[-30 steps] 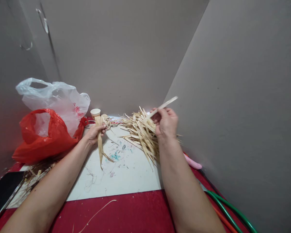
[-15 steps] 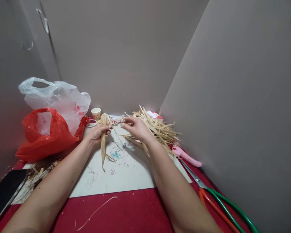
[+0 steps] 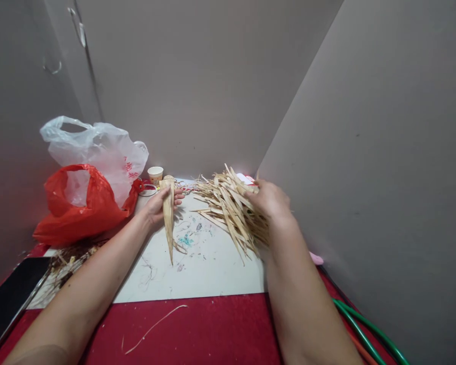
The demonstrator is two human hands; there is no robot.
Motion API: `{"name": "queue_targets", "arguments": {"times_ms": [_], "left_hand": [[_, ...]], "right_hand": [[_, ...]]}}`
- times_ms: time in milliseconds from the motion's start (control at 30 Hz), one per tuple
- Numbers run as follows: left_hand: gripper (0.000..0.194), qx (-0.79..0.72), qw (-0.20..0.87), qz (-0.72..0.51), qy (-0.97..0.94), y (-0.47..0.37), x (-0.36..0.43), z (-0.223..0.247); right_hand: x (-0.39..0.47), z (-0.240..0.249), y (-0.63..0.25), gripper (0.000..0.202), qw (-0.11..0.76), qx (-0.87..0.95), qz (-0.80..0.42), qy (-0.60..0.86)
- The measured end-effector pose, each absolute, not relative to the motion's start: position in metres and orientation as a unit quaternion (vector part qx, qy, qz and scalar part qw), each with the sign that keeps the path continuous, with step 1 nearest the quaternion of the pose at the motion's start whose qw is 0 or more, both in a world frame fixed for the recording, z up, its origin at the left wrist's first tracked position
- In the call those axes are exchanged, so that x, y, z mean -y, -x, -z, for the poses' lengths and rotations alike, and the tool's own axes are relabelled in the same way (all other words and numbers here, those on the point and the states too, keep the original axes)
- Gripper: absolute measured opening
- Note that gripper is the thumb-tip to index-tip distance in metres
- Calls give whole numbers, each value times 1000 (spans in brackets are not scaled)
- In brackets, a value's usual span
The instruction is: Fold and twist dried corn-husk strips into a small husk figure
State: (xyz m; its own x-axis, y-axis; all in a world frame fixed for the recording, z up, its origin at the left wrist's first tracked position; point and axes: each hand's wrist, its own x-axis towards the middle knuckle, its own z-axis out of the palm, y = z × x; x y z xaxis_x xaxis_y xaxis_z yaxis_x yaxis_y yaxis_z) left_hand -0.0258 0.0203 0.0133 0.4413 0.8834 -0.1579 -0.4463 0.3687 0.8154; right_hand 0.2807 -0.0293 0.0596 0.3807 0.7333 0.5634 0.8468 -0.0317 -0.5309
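Note:
My left hand [image 3: 161, 205] holds a bundle of pale dried husk strips [image 3: 168, 218] upright under the thumb, its long tapered end hanging over the white board. The other fingers of that hand stretch out to the right behind the bundle. At the right of the board, my right hand [image 3: 270, 198] reaches over a loose pile of similar dried strips [image 3: 228, 203]. Its thumb and forefinger are apart at the pile's right side; the remaining fingers are hidden, and nothing held shows.
White and red plastic bags [image 3: 79, 203] stand at left, beside a paper cup [image 3: 155, 174]. Green-handled scissors [image 3: 359, 327] and a pink-handled tool [image 3: 316, 259] lie at right, partly behind my arm. A black flat object [image 3: 11, 291] lies at near left. Grey panels enclose the table.
My right hand has moved right, away from beside the held bundle to the far side of the strip pile. The left hand keeps its bundle, its fingers now straighter. The view has shifted slightly.

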Motion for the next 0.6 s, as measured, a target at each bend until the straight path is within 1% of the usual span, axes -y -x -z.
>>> {"name": "queue_targets", "arguments": {"times_ms": [33, 100, 167, 200, 267, 300, 367, 467, 533, 600], "left_hand": [[37, -302, 772, -429, -359, 25, -20, -13], [38, -295, 776, -422, -365, 22, -18, -14], [39, -289, 776, -413, -379, 20, -15, -15], [38, -286, 775, -410, -387, 19, -14, -15], [38, -278, 770, -406, -406, 17, -13, -15], [37, -276, 768, -402, -415, 16, -12, -14], [36, -279, 764, -389, -432, 15, -12, -11], [35, -286, 759, -374, -450, 14, -13, -5], [34, -289, 756, -372, -454, 15, -14, -3], [31, -297, 749, -378, -455, 16, -16, -1]], "right_hand": [[31, -61, -280, 13, 426, 545, 73, 718], [32, -63, -261, 19, 463, 549, 58, 693], [32, -60, -224, 20, 516, 579, -20, 631], [31, -55, -203, 19, 521, 610, -89, 590], [28, -40, -163, 18, 479, 655, -223, 540], [26, -30, -147, 16, 460, 659, -269, 531], [22, -9, -126, 15, 461, 646, -312, 522], [17, 13, -118, 17, 507, 604, -347, 507], [16, 18, -121, 20, 533, 571, -389, 489], [16, 16, -126, 21, 540, 536, -436, 481]]}}
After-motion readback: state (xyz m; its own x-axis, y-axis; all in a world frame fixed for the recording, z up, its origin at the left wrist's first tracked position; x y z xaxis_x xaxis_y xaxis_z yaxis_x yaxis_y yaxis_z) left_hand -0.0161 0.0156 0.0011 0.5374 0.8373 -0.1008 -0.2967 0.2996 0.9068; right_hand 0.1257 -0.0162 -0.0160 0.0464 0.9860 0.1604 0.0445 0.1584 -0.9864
